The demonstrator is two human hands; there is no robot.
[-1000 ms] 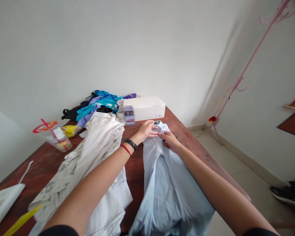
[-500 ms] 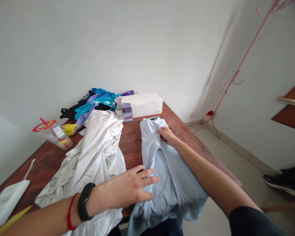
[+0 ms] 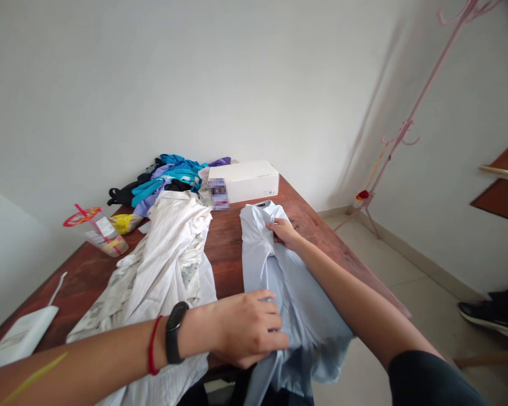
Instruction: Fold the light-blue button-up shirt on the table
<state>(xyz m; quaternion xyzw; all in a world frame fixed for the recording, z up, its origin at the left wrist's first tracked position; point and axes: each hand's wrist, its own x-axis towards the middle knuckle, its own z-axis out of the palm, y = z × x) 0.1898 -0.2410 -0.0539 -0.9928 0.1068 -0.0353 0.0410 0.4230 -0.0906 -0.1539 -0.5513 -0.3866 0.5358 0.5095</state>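
Note:
A light blue shirt (image 3: pixel 294 293) lies lengthwise on the wooden table, its collar at the far end and its lower part hanging over the near edge. My right hand (image 3: pixel 283 232) pinches the cloth a little below the collar, thumb on top. Lower down, my left hand (image 3: pixel 252 330) has its fingers curled onto the shirt's left side; the fingertips are partly hidden. A dark band and a red string circle my left wrist. Left of the shirt is a heap of pale garments with a white striped shirt (image 3: pixel 167 248) on top.
On the wooden table (image 3: pixel 226 248) are a white box (image 3: pixel 249 180), blue and dark clothes (image 3: pixel 173 175), a plastic drink cup (image 3: pixel 105 237), a yellow packet (image 3: pixel 125 223) and a white flat object (image 3: pixel 23 335). A pink coat stand (image 3: pixel 427 90) and a dark shoe (image 3: pixel 491 316) are on the right.
My left hand has moved right and down, its spread fingers curling onto the light blue shirt. The shirt's lower part has shifted slightly. My right hand keeps its pinch near the collar.

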